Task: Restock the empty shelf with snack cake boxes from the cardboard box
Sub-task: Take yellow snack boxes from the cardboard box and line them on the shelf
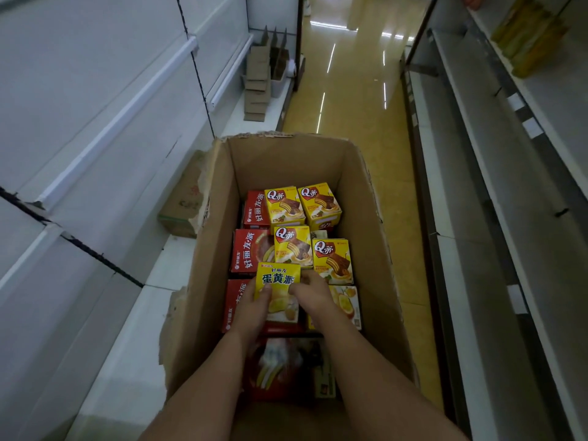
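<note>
Between white shelves (105,128) on a glossy yellow aisle floor (356,100), the carton (359,198) holds red 好丽友·派 boxes (249,251) and yellow Q蒂 boxes (331,259), while the left hand (254,305) and right hand (310,296) curl their fingers round a yellow 蛋黄派 box (278,278) inside it.

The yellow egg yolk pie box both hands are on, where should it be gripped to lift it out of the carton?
Grip the yellow egg yolk pie box by its two side faces, from above. It sits on top of the other boxes with its sides exposed, and the left hand and right hand already flank it. The cardboard box walls likely rule out a sideways approach.
</note>
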